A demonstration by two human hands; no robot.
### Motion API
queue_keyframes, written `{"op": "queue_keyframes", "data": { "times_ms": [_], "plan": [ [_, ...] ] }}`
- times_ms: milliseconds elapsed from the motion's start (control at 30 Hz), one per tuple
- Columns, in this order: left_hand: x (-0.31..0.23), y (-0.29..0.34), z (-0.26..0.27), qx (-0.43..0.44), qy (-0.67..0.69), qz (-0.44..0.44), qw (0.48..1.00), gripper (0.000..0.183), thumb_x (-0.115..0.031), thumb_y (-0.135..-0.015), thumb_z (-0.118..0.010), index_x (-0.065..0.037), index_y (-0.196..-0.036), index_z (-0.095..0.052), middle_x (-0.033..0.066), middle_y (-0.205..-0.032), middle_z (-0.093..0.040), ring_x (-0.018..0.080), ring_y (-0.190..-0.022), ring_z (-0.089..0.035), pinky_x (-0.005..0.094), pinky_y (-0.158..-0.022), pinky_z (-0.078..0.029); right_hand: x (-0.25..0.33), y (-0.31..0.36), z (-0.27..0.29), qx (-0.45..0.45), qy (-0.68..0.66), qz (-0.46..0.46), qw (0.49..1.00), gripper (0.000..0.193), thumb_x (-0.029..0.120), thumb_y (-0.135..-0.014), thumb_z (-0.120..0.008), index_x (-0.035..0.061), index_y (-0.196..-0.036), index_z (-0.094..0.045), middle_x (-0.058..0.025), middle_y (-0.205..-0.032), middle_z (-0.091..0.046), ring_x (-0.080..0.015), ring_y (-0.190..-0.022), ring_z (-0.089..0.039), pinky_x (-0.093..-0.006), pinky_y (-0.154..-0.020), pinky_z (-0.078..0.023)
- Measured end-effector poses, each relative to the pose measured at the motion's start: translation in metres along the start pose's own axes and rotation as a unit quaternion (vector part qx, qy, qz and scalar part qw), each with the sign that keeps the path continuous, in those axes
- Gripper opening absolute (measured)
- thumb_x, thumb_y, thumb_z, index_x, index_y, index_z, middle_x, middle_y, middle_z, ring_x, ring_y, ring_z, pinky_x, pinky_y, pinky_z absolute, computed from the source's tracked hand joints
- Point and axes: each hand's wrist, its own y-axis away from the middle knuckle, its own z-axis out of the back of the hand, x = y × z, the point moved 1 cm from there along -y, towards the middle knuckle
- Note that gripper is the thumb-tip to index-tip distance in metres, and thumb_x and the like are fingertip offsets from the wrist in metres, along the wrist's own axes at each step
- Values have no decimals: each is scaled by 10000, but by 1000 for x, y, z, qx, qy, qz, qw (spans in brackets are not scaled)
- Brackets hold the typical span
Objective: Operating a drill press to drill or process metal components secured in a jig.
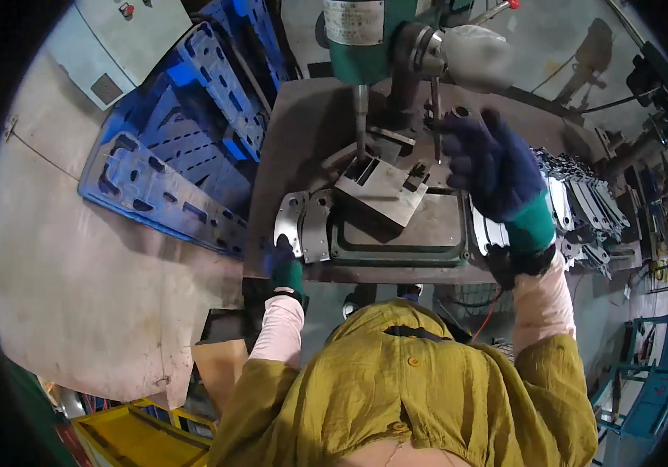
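Observation:
At the table's near left edge, my gloved left hand (281,258) has its fingers closed on the near end of a curved, shiny metal plate (290,218). A second, darker curved plate (317,226) lies right beside it. My right hand (493,167), in a dark blue glove with a green cuff, is raised over the right side with its fingers apart. Nothing shows in it. Its fingertips are close to a metal lever (436,117) of the green drill press (361,58); contact cannot be made out. Below the spindle sits a block-shaped metal fixture (384,194).
A green-rimmed machine base (400,255) carries the fixture on the brown table (295,117). Many metal plates (583,202) are piled at the right. Blue perforated metal pieces (170,187) stand at the left. A yellow frame (143,436) is at lower left, a blue rack (653,366) at lower right.

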Motion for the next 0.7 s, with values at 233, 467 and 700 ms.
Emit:
{"op": "queue_keyframes", "data": {
  "times_ms": [233,467,700],
  "plan": [
    [-67,20,47,40,-111,44,992,450,-408,-936,-526,-94,-1252,-594,245,-1257,-593,430,-1154,-557,481,-939,-458,-44,137,118,-360,32,153,920,458,437,-1004,-479,47,-1220,-588,-35,-990,-664,-147,-857,-603,-320,-746,-499],
    [-42,-4,18,88,-51,-61,993,475,-446,-959,-513,-88,-1260,-597,215,-1255,-613,368,-1149,-583,455,-980,-439,-104,230,173,-503,193,198,819,418,385,-1019,-459,45,-1233,-575,-55,-996,-679,-161,-891,-629,-320,-814,-511],
    [67,-38,-51,-35,-148,-239,959,275,-214,-925,-550,-69,-1111,-691,177,-1192,-644,327,-1103,-599,419,-976,-441,-91,259,183,-513,-33,226,827,355,358,-981,-546,46,-1137,-612,-64,-935,-672,-218,-835,-637,-396,-789,-523]
  ]
}}
